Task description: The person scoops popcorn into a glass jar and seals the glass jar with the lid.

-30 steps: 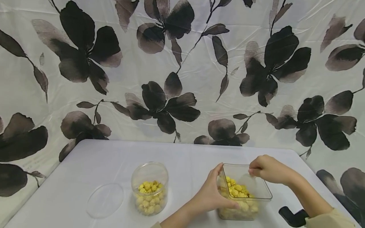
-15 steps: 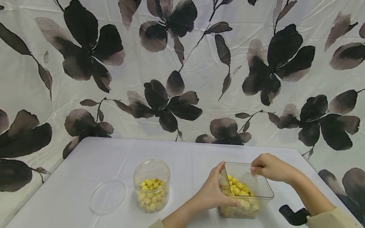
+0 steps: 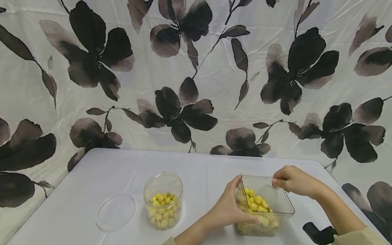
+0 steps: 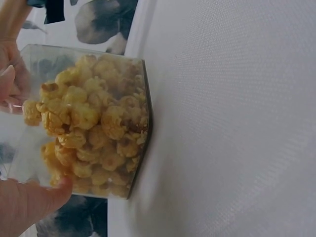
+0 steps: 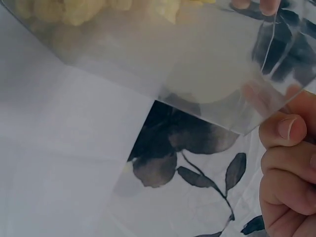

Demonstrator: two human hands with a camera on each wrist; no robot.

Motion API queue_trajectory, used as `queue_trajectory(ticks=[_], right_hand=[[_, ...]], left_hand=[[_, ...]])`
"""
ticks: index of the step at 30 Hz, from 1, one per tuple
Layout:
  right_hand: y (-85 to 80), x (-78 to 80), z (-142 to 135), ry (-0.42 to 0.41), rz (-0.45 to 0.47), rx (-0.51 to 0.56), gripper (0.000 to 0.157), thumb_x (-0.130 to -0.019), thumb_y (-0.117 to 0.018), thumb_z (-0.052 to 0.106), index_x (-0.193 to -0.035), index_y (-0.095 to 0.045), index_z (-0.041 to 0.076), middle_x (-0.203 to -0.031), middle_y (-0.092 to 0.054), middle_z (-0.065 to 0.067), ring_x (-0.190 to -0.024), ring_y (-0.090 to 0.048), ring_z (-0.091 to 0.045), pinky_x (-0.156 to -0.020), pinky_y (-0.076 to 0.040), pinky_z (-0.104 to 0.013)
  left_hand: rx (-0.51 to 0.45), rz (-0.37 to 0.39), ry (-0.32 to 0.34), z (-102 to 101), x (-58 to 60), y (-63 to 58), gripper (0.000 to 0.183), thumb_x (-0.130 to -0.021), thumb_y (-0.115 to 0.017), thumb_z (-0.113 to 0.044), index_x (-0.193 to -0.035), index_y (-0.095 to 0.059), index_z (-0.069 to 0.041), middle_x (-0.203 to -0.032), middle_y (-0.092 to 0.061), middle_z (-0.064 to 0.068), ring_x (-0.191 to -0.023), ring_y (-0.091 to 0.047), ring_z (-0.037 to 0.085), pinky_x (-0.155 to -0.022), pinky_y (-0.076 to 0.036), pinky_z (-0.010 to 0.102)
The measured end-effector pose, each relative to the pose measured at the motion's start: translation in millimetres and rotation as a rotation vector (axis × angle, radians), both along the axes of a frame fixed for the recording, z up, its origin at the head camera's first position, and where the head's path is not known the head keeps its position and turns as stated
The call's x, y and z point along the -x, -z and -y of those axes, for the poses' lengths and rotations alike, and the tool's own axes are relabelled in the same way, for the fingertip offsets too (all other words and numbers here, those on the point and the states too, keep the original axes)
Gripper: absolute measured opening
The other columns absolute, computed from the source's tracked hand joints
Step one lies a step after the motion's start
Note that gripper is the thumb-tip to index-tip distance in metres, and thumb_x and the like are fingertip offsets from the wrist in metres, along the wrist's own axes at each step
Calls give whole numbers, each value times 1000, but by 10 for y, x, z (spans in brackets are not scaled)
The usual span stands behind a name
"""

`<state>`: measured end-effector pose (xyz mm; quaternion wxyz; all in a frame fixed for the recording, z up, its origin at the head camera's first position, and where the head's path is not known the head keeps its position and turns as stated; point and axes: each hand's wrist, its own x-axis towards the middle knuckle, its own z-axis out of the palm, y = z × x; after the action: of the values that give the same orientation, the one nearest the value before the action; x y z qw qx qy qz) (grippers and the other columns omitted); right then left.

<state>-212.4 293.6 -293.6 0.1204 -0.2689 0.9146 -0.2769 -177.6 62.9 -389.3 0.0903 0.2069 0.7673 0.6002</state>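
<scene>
My left hand (image 3: 228, 207) grips a clear square box (image 3: 283, 213) of yellow popcorn (image 3: 257, 204), thumb on its near side and fingers at the far left corner. In the left wrist view, the thumb (image 4: 44, 195) presses the wall beside the popcorn (image 4: 94, 123). At the box's right rim, my right hand (image 3: 295, 180) has curled fingers, pinching a pale, translucent, round-ended thing (image 3: 270, 194) that reaches down inside. Through the wall, the right wrist view shows its broad pale end (image 5: 202, 79); the part within the fingers (image 5: 284, 148) is hidden.
A clear round jar (image 3: 163, 183), part filled with popcorn (image 3: 162, 212), stands left of the box. Farther left lies a clear round lid (image 3: 116, 213) on the white table (image 3: 202, 170). Floral cloth (image 3: 183, 68) hangs behind. A black strap-like thing (image 3: 320, 233) is near the right sleeve (image 3: 352, 236).
The right hand and the pale round-ended thing have shifted slightly right along the rim. The left hand keeps its grip on the box. The head view has shifted a little.
</scene>
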Motion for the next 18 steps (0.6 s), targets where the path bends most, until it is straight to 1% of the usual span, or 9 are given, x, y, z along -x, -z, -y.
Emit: queue_trajectory(ticks=[6, 10, 14, 18], right_hand=[[-25, 1, -20, -2, 28, 16, 23, -92, -54, 9, -71, -63, 8, -54, -38, 10, -47, -32, -2, -41, -28, -21], [-35, 6, -31, -13, 53, 30, 24, -93, -54, 9, -71, -62, 8, -53, -37, 10, -46, -30, -2, -41, -27, -21], [-44, 19, -4, -26, 53, 35, 25, -92, -53, 7, -69, -61, 8, -53, -36, 10, -45, -29, -2, -41, -27, -21], [-25, 14, 20, -8, 53, 25, 25, -92, -54, 7, -68, -60, 7, -52, -35, 10, -45, -28, -3, -43, -29, -22]], left_hand=[[-6, 11, 4, 5, -3, -8, 113, -58, -90, -25, -147, -19, -26, -143, -29, -1, -131, -30, 19, -104, -30, 46], [0, 12, 5, 5, -4, -16, 113, -59, -90, -25, -147, -19, -24, -144, -28, 0, -132, -29, 19, -104, -30, 46], [3, 11, 2, 16, 10, -22, 114, -58, -90, -26, -148, -19, -23, -144, -28, 0, -132, -29, 19, -105, -29, 45], [-7, 23, 5, -8, 15, -18, 115, -57, -90, -26, -148, -18, -24, -144, -28, 0, -132, -29, 21, -105, -29, 47]])
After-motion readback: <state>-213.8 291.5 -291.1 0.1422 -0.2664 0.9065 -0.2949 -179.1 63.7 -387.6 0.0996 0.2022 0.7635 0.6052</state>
